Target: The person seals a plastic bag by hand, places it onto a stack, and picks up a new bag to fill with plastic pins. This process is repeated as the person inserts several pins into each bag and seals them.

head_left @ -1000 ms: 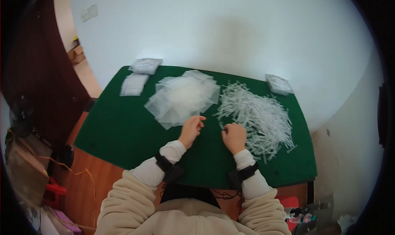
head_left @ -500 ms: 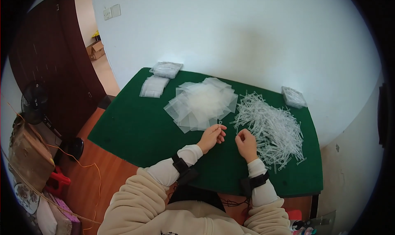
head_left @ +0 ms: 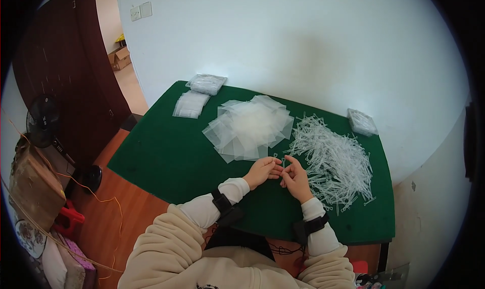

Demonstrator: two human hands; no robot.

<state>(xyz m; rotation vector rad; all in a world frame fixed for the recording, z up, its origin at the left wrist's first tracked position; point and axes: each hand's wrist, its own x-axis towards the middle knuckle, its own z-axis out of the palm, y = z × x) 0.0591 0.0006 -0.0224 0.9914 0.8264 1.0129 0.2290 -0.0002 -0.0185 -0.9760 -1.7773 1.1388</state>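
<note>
Over the near part of the green worktop point(head_left: 156, 157), the right hand point(head_left: 298, 182) has its fingers pinched on a slim clear stick point(head_left: 284, 162), looped end up; the left hand point(head_left: 262, 171) has its fingers curled, apparently clamped on another clear stick point(head_left: 275, 156). Either could slip if the pinch loosens, or their loops could snag. The right sleeve point(head_left: 315, 211) could drag pieces from the tangled stick heap point(head_left: 333, 162); a careless nudge could scatter the loose bags point(head_left: 250, 127) just beyond

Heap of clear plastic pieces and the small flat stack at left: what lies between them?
The spread pile of translucent sheets lies between the heap and the stack, on the green tabletop, in the head view.
</note>
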